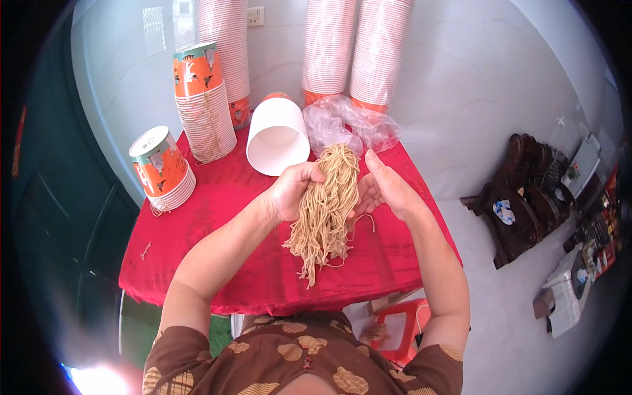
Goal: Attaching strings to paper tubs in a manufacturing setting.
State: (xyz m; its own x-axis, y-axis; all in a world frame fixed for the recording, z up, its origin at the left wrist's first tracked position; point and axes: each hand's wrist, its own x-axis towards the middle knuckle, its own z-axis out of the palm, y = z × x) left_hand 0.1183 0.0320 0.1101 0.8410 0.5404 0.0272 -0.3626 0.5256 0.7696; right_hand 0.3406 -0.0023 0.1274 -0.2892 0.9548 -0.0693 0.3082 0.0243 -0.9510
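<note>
A thick bundle of tan twine (327,204) hangs over the near half of the table, its loose ends dangling toward me. My left hand (293,191) is closed round its left side, thumb on top. On the other side my right hand (385,187) is open, fingers extended and palm turned to the strands; whether it touches them I cannot tell. One loose strand curls out below its fingers. Just beyond the bundle a white paper bucket (278,138) lies on its side, mouth toward me. Crumpled clear plastic (342,122) lies behind the twine.
A red cloth (217,257) covers the table. A short stack of orange-and-white buckets (162,170) and a taller stack (203,105), both with twine, stand at left. Tall wrapped bucket stacks (327,52) line the wall. A red plastic stool (401,329) is below the table; dark wooden furniture (520,204) stands right.
</note>
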